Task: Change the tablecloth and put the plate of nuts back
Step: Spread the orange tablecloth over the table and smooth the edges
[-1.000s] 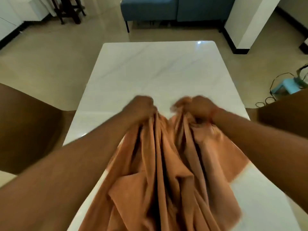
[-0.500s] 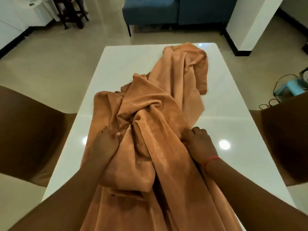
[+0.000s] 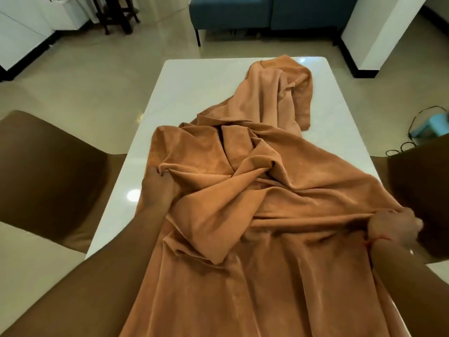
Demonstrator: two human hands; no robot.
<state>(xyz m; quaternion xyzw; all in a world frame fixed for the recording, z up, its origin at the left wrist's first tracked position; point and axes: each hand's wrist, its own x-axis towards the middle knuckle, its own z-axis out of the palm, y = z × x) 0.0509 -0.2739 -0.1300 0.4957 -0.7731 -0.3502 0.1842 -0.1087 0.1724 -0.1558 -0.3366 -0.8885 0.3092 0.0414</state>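
1. The orange-brown tablecloth (image 3: 255, 190) lies crumpled along the white surface (image 3: 194, 93), bunched in twisted folds from the near edge to the far right corner.
2. The left hand (image 3: 156, 188) sits near the surface's left edge; its grip is closed, pinching a fold of the tablecloth between thumb and fingers.
3. The right hand (image 3: 393, 227) is at the surface's right edge; its grip is also closed, clutching a gathered bunch of the cloth, which runs taut across from it toward the middle.
4. A thin red string circles the right wrist.
5. The near part of the tablecloth spreads wider and hangs over the near edge toward the person.
6. The far left part of the surface is bare and shiny, with light spots reflected on it.
7. A brown chair (image 3: 48, 171) stands by the left side, another brown chair (image 3: 422, 173) by the right.
8. A blue sofa (image 3: 243, 13) stands on the floor beyond the far end.
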